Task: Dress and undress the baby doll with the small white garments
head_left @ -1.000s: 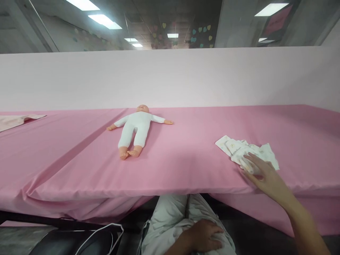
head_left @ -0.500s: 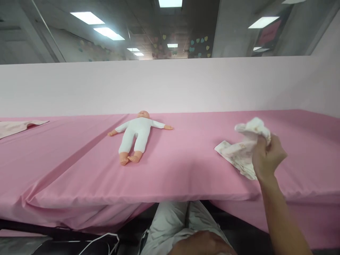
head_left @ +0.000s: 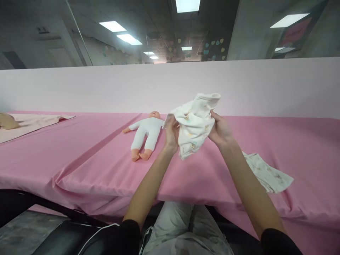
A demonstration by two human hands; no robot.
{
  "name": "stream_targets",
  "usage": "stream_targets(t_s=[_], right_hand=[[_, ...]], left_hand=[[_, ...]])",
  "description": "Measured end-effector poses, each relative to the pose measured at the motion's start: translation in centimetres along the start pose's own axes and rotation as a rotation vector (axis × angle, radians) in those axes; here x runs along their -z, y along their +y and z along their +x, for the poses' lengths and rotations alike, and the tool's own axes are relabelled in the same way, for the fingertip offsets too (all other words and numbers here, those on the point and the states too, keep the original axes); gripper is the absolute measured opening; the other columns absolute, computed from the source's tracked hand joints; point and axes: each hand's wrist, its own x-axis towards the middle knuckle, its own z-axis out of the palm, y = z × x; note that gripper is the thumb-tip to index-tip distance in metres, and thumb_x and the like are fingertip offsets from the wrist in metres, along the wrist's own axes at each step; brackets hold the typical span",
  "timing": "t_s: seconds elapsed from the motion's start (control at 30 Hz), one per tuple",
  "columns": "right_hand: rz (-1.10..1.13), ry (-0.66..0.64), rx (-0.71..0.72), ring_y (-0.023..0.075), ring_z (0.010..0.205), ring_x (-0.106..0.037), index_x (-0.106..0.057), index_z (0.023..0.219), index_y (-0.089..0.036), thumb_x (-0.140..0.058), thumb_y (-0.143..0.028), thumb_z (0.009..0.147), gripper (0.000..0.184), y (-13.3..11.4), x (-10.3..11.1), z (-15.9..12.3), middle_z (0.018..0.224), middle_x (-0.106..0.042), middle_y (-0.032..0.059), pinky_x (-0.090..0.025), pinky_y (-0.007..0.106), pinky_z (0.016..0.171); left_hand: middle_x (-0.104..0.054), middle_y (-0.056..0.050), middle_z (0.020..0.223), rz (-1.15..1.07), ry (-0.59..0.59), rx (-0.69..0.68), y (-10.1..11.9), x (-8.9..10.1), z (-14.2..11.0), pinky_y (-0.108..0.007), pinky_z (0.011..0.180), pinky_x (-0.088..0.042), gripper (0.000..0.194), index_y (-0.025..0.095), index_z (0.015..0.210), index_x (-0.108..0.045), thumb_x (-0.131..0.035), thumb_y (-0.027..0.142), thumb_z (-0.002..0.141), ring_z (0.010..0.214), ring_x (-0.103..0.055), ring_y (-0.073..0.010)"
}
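A white baby garment [head_left: 195, 124] with small coloured prints hangs bunched above the pink-covered table. My left hand [head_left: 172, 136] grips its left side, the fingers partly behind the cloth. At its right side my right hand [head_left: 220, 129] is closed on the fabric. Which part of the garment each hand has, I cannot tell. Just left of the cloth a baby doll [head_left: 147, 132] in a white suit lies on its back, legs towards me; its arm nearest the garment is hidden.
A second printed white garment [head_left: 268, 173] lies right of my right forearm on the pink sheet [head_left: 106, 170]. At far left, a pale cloth [head_left: 37, 124] carries a tan object [head_left: 7, 121], cut off by the frame. A white wall [head_left: 119, 86] stands behind.
My right hand has brought the garment from the right to the middle, and my left hand has come up and taken hold of it. The view has turned slightly left.
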Motion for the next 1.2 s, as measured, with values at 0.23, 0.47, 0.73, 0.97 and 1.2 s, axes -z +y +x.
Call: stream_targets(t_s=[0.23, 0.47, 0.73, 0.97, 1.2], right_hand=[[-0.035, 0.040, 0.035, 0.0293, 0.093, -0.062, -0.062, 0.088, -0.019, -0.056, -0.047, 0.077, 0.031, -0.5, 0.4, 0.6, 0.078, -0.067, 0.0068, -0.051, 0.046, 0.082], [-0.365, 0.050, 0.127, 0.0231, 0.080, -0.060, -0.059, 0.091, -0.019, -0.061, -0.043, 0.074, 0.030, 0.1, -0.1, -0.2, 0.080, -0.063, 0.0041, -0.050, 0.038, 0.072], [-0.671, 0.217, 0.349, 0.0156, 0.072, -0.056, -0.054, 0.105, -0.022, -0.043, -0.050, 0.088, 0.034, 1.0, -2.1, -4.2, 0.084, -0.058, 0.0027, -0.046, 0.029, 0.063], [-0.779, 0.146, 0.373, 0.0160, 0.078, -0.058, -0.059, 0.072, -0.018, -0.061, -0.032, 0.075, 0.015, 0.9, 0.9, -2.4, 0.079, -0.063, 0.0014, -0.045, 0.030, 0.077], [-1.102, 0.026, 0.357, 0.0141, 0.067, -0.056, -0.067, 0.085, -0.021, -0.055, -0.018, 0.074, 0.016, -0.3, 5.6, -2.3, 0.084, -0.067, 0.0001, -0.044, 0.026, 0.064]], left_hand=[[-0.034, -0.003, 0.144, 0.175, 0.510, -0.185, -0.3, 1.8, 0.6, -0.034, 0.110, -0.030, 0.050, 0.028, 0.128, -0.036, -0.053, 0.036, 0.082, 0.137, -0.027, -0.0180], [-0.056, 0.001, 0.071, 0.355, -0.228, -0.216, 1.6, -1.1, 0.1, -0.024, 0.066, -0.044, 0.027, 0.014, 0.079, -0.058, -0.053, 0.040, 0.081, 0.072, -0.054, -0.0125], [-0.058, 0.001, 0.073, 0.274, -0.101, -0.300, 2.5, -2.7, -0.1, -0.020, 0.064, -0.041, 0.020, 0.015, 0.084, -0.060, -0.056, 0.034, 0.081, 0.067, -0.051, -0.0085], [-0.052, 0.003, 0.060, 0.182, -0.069, -0.114, 4.4, -2.1, 1.9, -0.018, 0.053, -0.041, 0.026, 0.016, 0.077, -0.056, -0.060, 0.042, 0.078, 0.054, -0.049, -0.0076], [-0.055, 0.001, 0.059, 0.391, -0.076, -0.138, 7.7, 2.8, 5.6, -0.020, 0.050, -0.042, 0.024, 0.016, 0.072, -0.059, -0.063, 0.039, 0.075, 0.053, -0.052, -0.0095]])
